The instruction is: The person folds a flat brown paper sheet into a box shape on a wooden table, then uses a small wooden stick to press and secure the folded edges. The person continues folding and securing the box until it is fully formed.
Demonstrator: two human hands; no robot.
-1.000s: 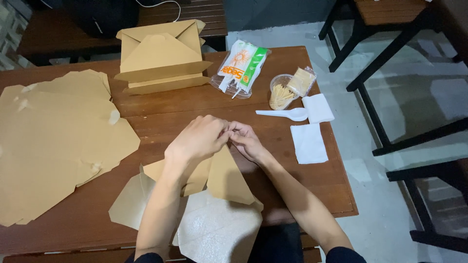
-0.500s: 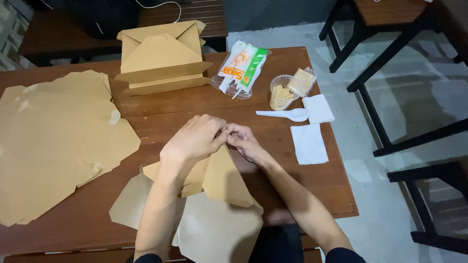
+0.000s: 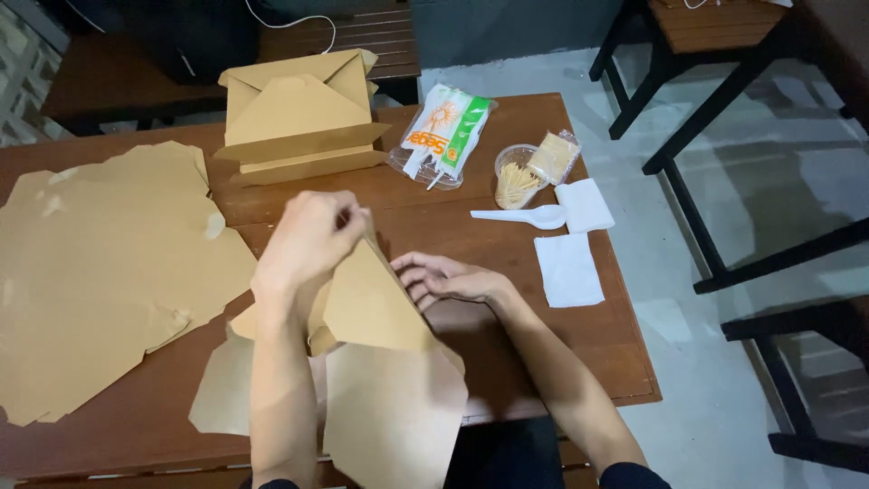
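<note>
While the left hand (image 3: 312, 237) pinches a raised flap of the flat brown paper box (image 3: 380, 362), the right hand (image 3: 444, 276) rests open-fingered against that flap on the wooden surface (image 3: 507, 308).

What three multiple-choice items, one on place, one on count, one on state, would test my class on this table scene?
1. Where does the white plastic spoon lie?
A. right of the hands
B. on the flat sheets
C. on the floor

2. How many white napkins lie out?
A. one
B. two
C. four

3. The left hand is:
A. flat on the table
B. pinching up a flap of the brown paper box blank
C. holding the spoon

Answers: A, it lies by the napkins; B, two separate squares; B, fingers grip the raised flap.
</note>
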